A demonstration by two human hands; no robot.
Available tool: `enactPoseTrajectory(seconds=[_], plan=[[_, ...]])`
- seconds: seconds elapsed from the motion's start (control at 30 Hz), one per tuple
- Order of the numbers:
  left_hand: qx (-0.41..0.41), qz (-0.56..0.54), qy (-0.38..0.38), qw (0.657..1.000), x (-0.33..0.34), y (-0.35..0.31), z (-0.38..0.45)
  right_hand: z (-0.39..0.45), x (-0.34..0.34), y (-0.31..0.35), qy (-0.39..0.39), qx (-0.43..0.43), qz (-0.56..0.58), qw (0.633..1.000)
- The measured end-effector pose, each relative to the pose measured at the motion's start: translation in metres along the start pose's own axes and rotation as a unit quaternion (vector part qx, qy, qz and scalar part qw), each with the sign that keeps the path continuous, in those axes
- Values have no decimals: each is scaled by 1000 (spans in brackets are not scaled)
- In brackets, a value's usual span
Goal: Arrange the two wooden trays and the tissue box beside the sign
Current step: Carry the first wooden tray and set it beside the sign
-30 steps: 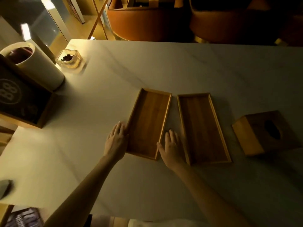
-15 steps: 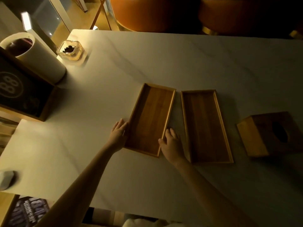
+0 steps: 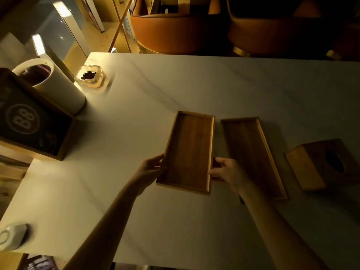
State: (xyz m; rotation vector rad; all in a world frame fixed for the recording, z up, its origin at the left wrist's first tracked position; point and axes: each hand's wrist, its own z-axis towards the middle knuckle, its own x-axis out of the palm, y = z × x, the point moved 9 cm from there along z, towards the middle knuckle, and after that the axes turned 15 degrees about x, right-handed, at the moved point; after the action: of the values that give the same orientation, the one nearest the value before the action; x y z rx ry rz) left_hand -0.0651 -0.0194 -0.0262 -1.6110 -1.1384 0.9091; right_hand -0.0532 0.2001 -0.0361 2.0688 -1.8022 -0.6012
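Observation:
Two long wooden trays lie side by side mid-table. My left hand (image 3: 151, 168) grips the left rim of the left tray (image 3: 190, 151), and my right hand (image 3: 227, 172) grips its right rim, so both hands hold it near its front end. The right tray (image 3: 251, 152) lies flat beside it, partly behind my right wrist. A wooden tissue box (image 3: 321, 164) with a dark oval opening sits further right. The dark sign (image 3: 29, 123) marked "88" in a wooden frame stands at the table's left edge.
A white cylinder (image 3: 58, 90) and a glass ashtray (image 3: 90, 76) stand behind the sign at the far left corner. A small white device (image 3: 11, 236) lies at the near left edge. Orange chairs (image 3: 175, 30) stand beyond the white marble table (image 3: 175, 84).
My hands went from lying flat beside the left tray to curling around its two long rims. The tray's near end seems slightly raised. The camera view tilted up a little.

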Motion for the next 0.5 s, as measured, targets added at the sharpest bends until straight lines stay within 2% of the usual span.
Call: enactPoseTrajectory(seconds=[0.23,0.37,0.5], plan=[[70,-3,-34,997,-51,-39,-9,-21,31,38,10,-65,18,998],[113,13,-47,992,-90,-57,-18,-33,65,68,22,-105,25,994],[120,26,-70,990,-144,-52,-29,-36,113,89,24,-126,16,992]])
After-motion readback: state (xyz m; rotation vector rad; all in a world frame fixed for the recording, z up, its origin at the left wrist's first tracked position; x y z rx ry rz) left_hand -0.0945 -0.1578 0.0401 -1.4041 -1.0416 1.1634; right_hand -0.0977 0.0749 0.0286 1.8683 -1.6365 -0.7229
